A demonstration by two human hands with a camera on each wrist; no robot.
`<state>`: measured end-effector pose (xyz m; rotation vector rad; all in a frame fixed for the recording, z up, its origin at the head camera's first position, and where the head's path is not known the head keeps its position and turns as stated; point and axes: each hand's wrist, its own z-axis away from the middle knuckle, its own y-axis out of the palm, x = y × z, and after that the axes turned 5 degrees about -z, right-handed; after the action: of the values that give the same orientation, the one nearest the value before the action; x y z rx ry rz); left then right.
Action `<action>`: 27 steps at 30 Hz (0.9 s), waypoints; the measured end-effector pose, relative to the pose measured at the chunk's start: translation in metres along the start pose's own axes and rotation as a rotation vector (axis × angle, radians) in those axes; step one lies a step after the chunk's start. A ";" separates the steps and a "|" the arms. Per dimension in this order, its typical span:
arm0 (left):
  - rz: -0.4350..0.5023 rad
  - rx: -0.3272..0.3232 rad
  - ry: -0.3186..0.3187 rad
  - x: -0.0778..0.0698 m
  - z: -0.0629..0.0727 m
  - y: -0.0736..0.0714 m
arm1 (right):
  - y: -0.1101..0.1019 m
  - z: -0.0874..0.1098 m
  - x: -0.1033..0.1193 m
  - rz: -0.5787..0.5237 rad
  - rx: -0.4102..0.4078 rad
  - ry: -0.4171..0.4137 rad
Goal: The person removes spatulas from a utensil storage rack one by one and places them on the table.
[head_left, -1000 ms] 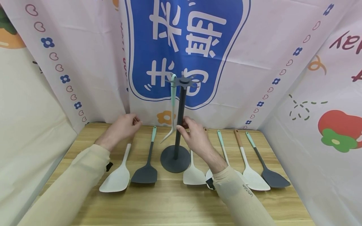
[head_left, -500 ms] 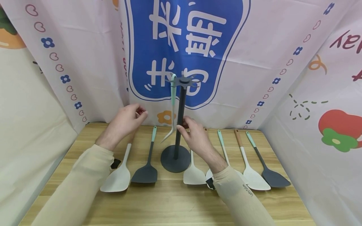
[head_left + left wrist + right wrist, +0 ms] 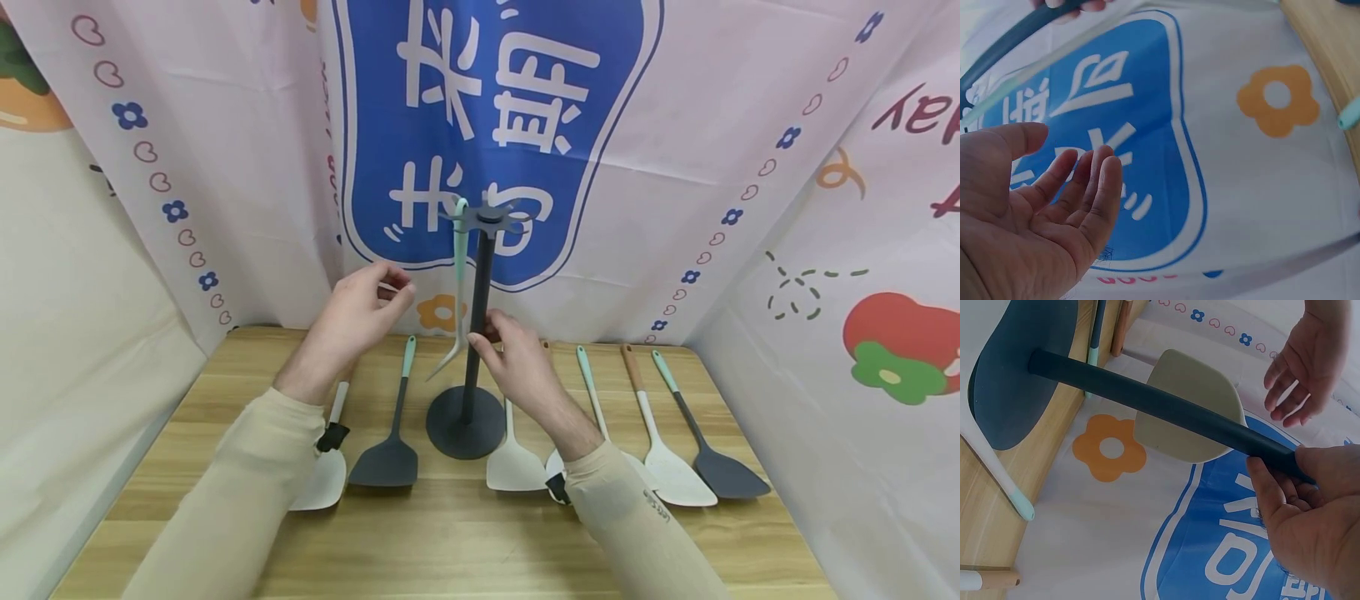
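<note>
A dark utensil stand [image 3: 466,433] rises from the wooden table, with a round base, a slim pole and a ring of hooks on top. My right hand [image 3: 517,358] grips the pole partway up, thumb and fingers around it in the right wrist view. From a left-side hook hangs a spatula [image 3: 460,250] with a mint handle, its pale blade [image 3: 1179,403] behind the pole in the right wrist view. Left of it, my left hand [image 3: 367,308] is in the air above the table, fingers loosely bent, holding nothing in the left wrist view [image 3: 1054,200].
Left of the stand lie a white spatula [image 3: 324,482], partly under my left arm, and a dark grey one [image 3: 384,464]. On the right lie a cream spatula [image 3: 516,467], a white one [image 3: 663,467], a dark one [image 3: 727,477] and another with a mint handle [image 3: 585,367]. Printed cloth hangs behind.
My left hand has risen and moved right, from over the white spatula's handle toward the hanging spatula. The right hand stays on the pole, and the stand has not moved.
</note>
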<state>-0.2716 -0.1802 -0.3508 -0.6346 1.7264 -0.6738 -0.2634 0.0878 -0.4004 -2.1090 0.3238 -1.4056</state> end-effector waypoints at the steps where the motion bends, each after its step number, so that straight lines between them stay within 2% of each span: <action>1: 0.012 -0.003 0.000 -0.003 0.000 0.001 | 0.000 0.000 0.000 0.001 0.001 0.001; 14: 0.087 -0.025 0.053 -0.027 0.002 0.013 | 0.000 0.001 -0.002 0.002 0.000 0.006; 27: 0.225 -0.071 0.142 -0.045 -0.004 0.027 | 0.000 0.001 -0.001 0.005 -0.010 -0.021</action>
<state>-0.2671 -0.1284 -0.3394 -0.4399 1.9261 -0.5110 -0.2634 0.0885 -0.4015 -2.1281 0.3281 -1.3812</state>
